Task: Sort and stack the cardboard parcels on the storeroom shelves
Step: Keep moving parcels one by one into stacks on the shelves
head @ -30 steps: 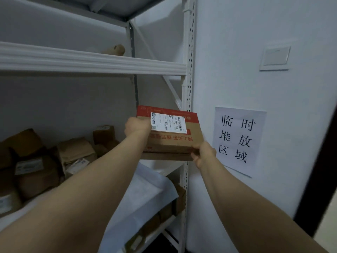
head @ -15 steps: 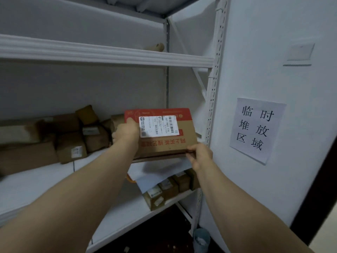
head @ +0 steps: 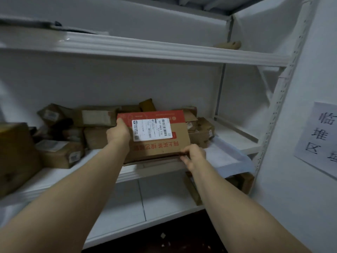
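A flat cardboard parcel [head: 164,145] with a red band and a white shipping label sits tilted over the front edge of the middle shelf [head: 54,177]. My left hand [head: 117,133] grips its far left corner. My right hand [head: 194,156] holds its near right corner, fingers curled under the edge. Several brown parcels [head: 94,117] are piled at the back of that shelf, behind the held one.
A big brown box [head: 16,156] stands at the shelf's left end. White plastic sheet [head: 231,156] drapes over the shelf's right part. The upper shelf [head: 164,50] carries a small brown object [head: 229,45]. A paper sign [head: 321,136] hangs on the right wall. More boxes [head: 244,181] sit on the lower shelf.
My view has swung left and down along the shelving. Both hands have carried the parcel leftward and lower, from near the right upright toward the middle shelf's front edge.
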